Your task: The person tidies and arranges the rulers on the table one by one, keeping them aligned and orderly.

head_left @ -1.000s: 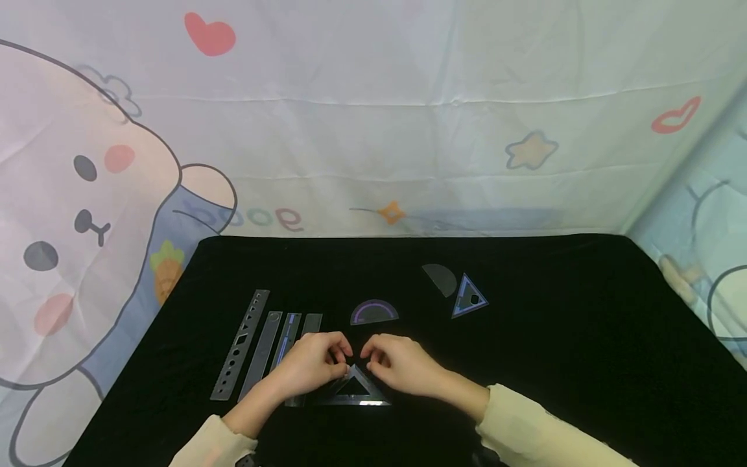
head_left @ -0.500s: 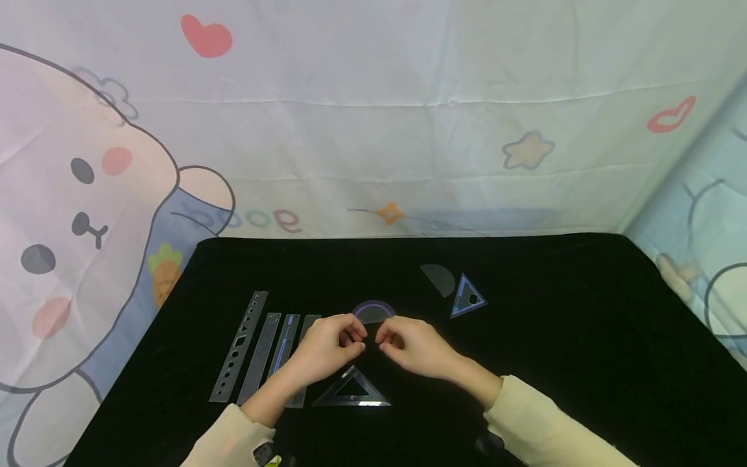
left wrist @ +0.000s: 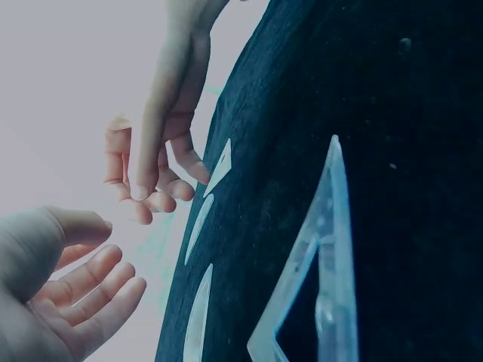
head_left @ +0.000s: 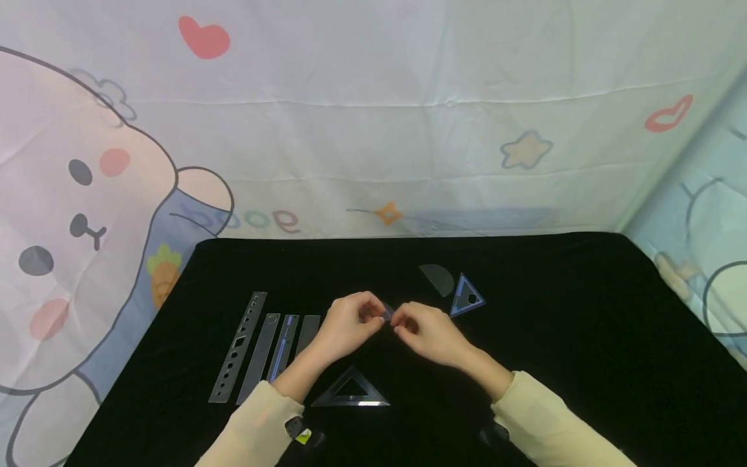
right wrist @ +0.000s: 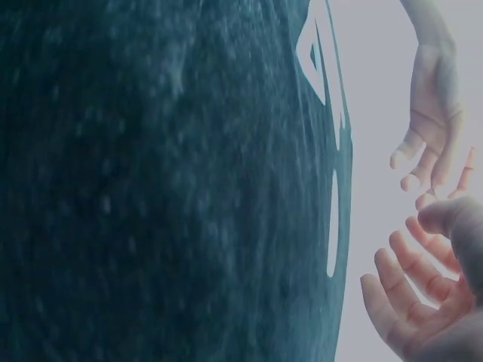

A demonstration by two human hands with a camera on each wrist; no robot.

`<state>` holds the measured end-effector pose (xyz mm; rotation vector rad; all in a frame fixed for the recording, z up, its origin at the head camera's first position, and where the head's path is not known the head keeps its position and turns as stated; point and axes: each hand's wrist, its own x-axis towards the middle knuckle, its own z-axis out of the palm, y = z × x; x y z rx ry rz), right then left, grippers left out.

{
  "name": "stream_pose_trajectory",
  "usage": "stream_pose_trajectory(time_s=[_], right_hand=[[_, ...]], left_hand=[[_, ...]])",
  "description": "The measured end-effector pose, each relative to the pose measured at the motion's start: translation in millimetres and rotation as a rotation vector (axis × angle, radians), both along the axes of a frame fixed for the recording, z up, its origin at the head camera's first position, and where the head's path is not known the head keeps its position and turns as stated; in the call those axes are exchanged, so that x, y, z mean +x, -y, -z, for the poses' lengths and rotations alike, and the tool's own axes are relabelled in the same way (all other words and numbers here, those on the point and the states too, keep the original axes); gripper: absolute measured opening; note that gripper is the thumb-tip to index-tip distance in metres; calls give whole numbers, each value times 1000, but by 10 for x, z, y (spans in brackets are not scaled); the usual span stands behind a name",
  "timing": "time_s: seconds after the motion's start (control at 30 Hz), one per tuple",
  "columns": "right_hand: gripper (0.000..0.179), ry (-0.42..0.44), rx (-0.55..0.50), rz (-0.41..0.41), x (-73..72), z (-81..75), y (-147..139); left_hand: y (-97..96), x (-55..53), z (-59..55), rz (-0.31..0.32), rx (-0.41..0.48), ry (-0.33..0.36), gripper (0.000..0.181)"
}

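Observation:
Both hands hover close together over the middle of the black table, with their fingers loosely bent. My left hand [head_left: 352, 324] has nothing between thumb and fingers in the left wrist view. Likewise, my right hand [right wrist: 426, 298] holds nothing in the right wrist view. Behind the fingertips a clear protractor with a purple arc [head_left: 388, 312] shows only in part; the hands hide the rest. In the left wrist view it lies on the cloth [left wrist: 198, 320], apart from the hands. A large clear set square [head_left: 373, 397] lies flat nearer the body.
Left of the hands lie several clear rulers: a stencil ruler [head_left: 238, 350], a plain one [head_left: 258, 357], a blue-marked one [head_left: 284, 347] and a short wide one [head_left: 307, 332]. Farther back are a plain protractor [head_left: 440, 279] and a small blue-edged set square [head_left: 457, 299]. A printed curtain [head_left: 362, 143] hangs behind.
Both hands have moved away from the body and slightly right, from above the large set square to above the purple-arc protractor, which they now mostly cover. The tools lie where they were.

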<state>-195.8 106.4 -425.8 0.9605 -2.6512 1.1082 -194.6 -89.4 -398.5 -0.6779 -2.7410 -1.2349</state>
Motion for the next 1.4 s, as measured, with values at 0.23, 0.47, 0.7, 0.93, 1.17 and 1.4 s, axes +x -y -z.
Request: stream_pose_trajectory(time_s=[0.23,0.47,0.7,0.93,1.17,1.4], right_hand=[[10,-43,17,77,-110,5,-146],[15,-39,32,156,-227,26,-333],[21,0,55,223,-316,75,-495],[24,42,72,303,-409,75,-648],[30,95,88,373,-477,78,-801],[33,140,97,421,-557,75,-913]], left_hand=[[-161,-135,23,-25,1,4,9],[-315,-245,67,-23,24,76,12],[-473,-341,163,-23,34,125,16],[-637,-412,246,-15,52,150,18],[-786,-455,269,-33,78,187,20],[-921,-522,310,-50,135,273,21]])
